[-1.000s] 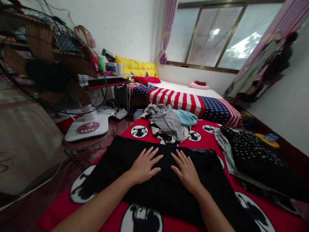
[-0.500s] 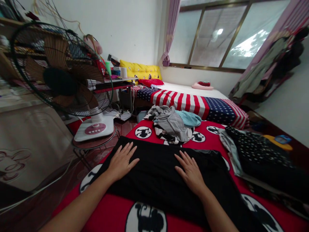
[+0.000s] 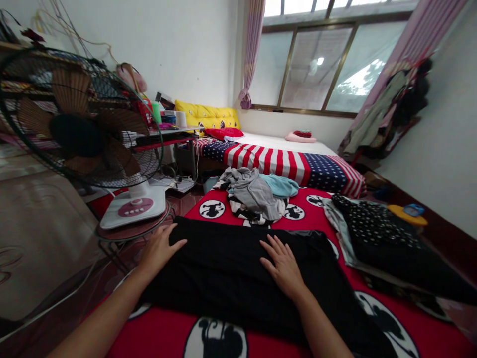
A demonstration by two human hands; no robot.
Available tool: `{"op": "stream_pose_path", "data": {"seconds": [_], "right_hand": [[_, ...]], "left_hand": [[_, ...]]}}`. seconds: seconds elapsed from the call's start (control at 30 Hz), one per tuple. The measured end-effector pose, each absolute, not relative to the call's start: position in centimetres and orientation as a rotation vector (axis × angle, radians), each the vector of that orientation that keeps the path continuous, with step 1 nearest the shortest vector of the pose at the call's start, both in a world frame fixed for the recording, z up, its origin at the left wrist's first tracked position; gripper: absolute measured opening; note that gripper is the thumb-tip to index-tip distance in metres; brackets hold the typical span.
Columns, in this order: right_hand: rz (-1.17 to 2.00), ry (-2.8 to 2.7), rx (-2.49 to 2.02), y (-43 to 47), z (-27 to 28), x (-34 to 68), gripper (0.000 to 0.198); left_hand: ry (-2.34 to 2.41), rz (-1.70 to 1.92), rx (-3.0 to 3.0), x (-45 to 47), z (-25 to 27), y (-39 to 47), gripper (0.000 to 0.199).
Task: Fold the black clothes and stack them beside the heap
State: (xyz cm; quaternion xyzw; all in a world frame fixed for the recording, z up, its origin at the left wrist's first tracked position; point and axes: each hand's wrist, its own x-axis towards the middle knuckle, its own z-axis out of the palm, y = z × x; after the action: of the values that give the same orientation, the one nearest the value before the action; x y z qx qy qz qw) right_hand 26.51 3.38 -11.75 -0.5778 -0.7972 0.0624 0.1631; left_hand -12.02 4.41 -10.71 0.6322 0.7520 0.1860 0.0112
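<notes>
A black garment (image 3: pixel 223 278), spread flat in a long folded shape, lies on the red blanket (image 3: pixel 149 338) with its monkey-like prints. At its left edge is my left hand (image 3: pixel 158 251), thumb apart from the fingers and resting on the cloth; the outer fingers are partly hidden, and no grip on the fabric shows. My right hand (image 3: pixel 281 263) lies palm down on the garment right of its middle, fingers stretched out. Beyond the garment sits a loose heap of grey clothes (image 3: pixel 253 191) with a light blue cloth (image 3: pixel 279 185).
A stack of clothes with a black dotted one on top (image 3: pixel 376 223) lies to the right. On the left a fan (image 3: pixel 78 134) stands on a round stool (image 3: pixel 149 223). Another bed with a flag-patterned cover (image 3: pixel 268 161) is at the back, below the window.
My left hand has slid left from the top of the black garment to its left edge. My right hand stays flat on the cloth. The view has shifted slightly right.
</notes>
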Motion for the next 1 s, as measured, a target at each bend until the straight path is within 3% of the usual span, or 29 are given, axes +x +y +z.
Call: {"op": "stream_pose_path", "data": {"seconds": [0.1, 0.23, 0.7, 0.83, 0.9, 1.0], "right_hand": [[0.188, -2.264, -1.648, 3.3, -11.7, 26.6, 0.049], [0.198, -2.245, -1.637, 3.3, -11.8, 26.6, 0.048], [0.312, -2.029, -1.422, 2.8, -11.6, 26.6, 0.037], [0.593, -1.794, -1.161, 0.8, -9.9, 23.3, 0.029], [0.911, -1.659, -1.059, -0.5, -9.1, 20.8, 0.04], [1.31, -1.471, -0.908, -2.3, -8.0, 17.5, 0.082]], "left_hand": [[2.378, 0.521, 1.859, -12.6, -10.3, 4.7, 0.081], [2.443, 0.462, 1.748, -13.2, -10.0, 4.9, 0.089], [2.354, 0.35, 1.858, -11.1, -7.2, 3.2, 0.061], [2.205, 0.431, 1.974, -8.5, -4.5, 2.1, 0.057], [2.089, 0.528, 2.002, -6.4, -3.2, 1.3, 0.057], [1.836, 0.706, 1.94, -2.7, -2.3, 0.3, 0.057]]}}
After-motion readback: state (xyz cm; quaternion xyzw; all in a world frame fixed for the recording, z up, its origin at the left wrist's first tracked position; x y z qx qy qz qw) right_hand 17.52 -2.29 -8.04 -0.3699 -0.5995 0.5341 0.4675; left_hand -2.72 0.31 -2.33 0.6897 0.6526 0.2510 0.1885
